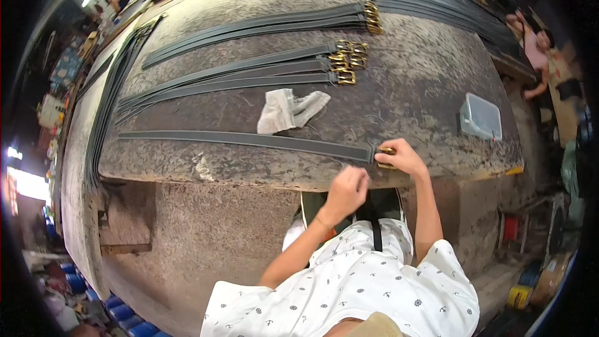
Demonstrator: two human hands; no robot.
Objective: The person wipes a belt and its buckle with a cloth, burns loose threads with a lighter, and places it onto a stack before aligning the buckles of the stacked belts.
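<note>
A dark grey belt (262,141) with light edge stitching lies along the front of the worktable. My right hand (404,158) is closed on its gold buckle (385,158) at the right end. Just off the table's front edge, my left hand (347,192) has its fingers curled in a pinch, slightly blurred. Whatever it holds, if anything, cannot be made out. A crumpled whitish cloth (284,111) rests behind the belt.
Grouped belts (249,75) with gold buckles lie farther back, and another bundle (262,28) lies behind them. Dark straps (103,125) hang over the left edge. A clear plastic tub (480,117) stands at right. Another person (535,50) is at far right.
</note>
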